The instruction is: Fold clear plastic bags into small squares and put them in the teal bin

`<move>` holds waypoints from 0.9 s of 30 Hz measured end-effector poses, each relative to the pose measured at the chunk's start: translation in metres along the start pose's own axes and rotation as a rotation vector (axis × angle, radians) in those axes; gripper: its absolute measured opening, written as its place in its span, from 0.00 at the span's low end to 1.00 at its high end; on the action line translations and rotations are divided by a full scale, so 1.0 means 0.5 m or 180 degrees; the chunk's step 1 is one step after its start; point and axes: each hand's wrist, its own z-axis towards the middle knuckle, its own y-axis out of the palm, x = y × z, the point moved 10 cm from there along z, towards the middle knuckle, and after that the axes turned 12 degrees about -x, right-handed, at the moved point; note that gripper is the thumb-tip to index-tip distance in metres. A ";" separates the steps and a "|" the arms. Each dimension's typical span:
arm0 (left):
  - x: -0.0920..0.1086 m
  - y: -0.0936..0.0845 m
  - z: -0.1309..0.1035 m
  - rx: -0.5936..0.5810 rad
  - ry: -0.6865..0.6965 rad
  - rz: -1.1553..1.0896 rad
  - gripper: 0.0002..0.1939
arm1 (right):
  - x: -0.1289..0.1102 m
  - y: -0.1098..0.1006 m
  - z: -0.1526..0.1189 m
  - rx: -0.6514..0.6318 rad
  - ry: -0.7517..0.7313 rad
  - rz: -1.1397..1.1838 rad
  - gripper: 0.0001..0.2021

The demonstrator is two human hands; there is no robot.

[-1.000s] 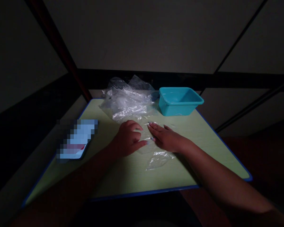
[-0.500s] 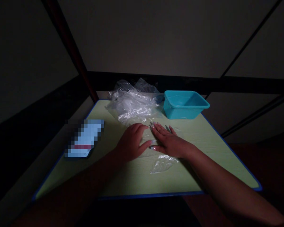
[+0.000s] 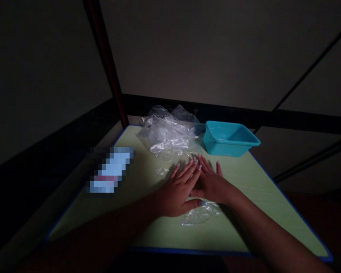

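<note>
My left hand lies palm down near the middle of the table, its fingers stretched out and slightly apart. My right hand rests beside it, also flat with spread fingers; the left fingertips partly overlap it. Beneath both hands is a thin transparent plastic bag, whose crumpled near end shows in front of my left thumb. The hands hide most of it. Just beyond the fingertips sits a loose heap of transparent plastic bags.
A turquoise plastic basket stands at the back right of the pale green table, which has a blue edge. At the left lies a phone-like device with a lit, pixelated screen. Dark wall panels surround the far side.
My left hand has moved right and flattened, its fingers extending until they overlap my right hand. The right hand stays flat on the plastic. The whole view has shifted slightly.
</note>
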 end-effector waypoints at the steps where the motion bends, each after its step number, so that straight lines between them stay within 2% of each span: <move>1: -0.012 0.008 0.000 -0.0066 -0.0192 0.0054 0.44 | 0.004 0.004 0.002 -0.0068 0.0018 0.0023 0.52; 4: -0.042 0.026 -0.006 -0.0087 -0.0728 0.0225 0.45 | 0.002 0.015 0.008 -0.0186 -0.0030 0.0086 0.53; 8: -0.073 0.030 -0.024 0.0015 -0.1483 0.0374 0.50 | -0.003 0.023 0.015 -0.0204 -0.0118 0.0124 0.55; 11: -0.091 0.017 -0.039 0.0080 -0.1982 0.0457 0.49 | -0.002 0.019 0.017 -0.0140 -0.0199 0.0116 0.56; 13: -0.099 -0.002 -0.045 0.0209 -0.2131 0.0492 0.48 | -0.006 0.014 0.015 -0.0105 -0.0264 0.0119 0.54; 15: -0.104 -0.025 -0.045 0.0387 -0.2079 0.0496 0.45 | -0.017 0.013 0.010 -0.0131 -0.0369 0.0131 0.54; 18: -0.092 -0.045 -0.032 0.0456 -0.1504 0.0379 0.41 | -0.045 0.015 -0.001 -0.0211 -0.0622 0.0148 0.57; 22: -0.054 -0.021 -0.013 0.0089 -0.0586 0.0192 0.39 | -0.076 0.022 -0.015 -0.0330 -0.0875 0.0189 0.54; 24: -0.046 -0.003 -0.011 -0.0063 -0.0468 0.0207 0.40 | -0.079 0.027 -0.017 -0.0400 -0.0863 0.0175 0.50; 27: -0.060 0.013 -0.010 -0.0139 -0.0655 0.0312 0.41 | -0.075 0.025 -0.019 -0.0405 -0.0806 0.0178 0.47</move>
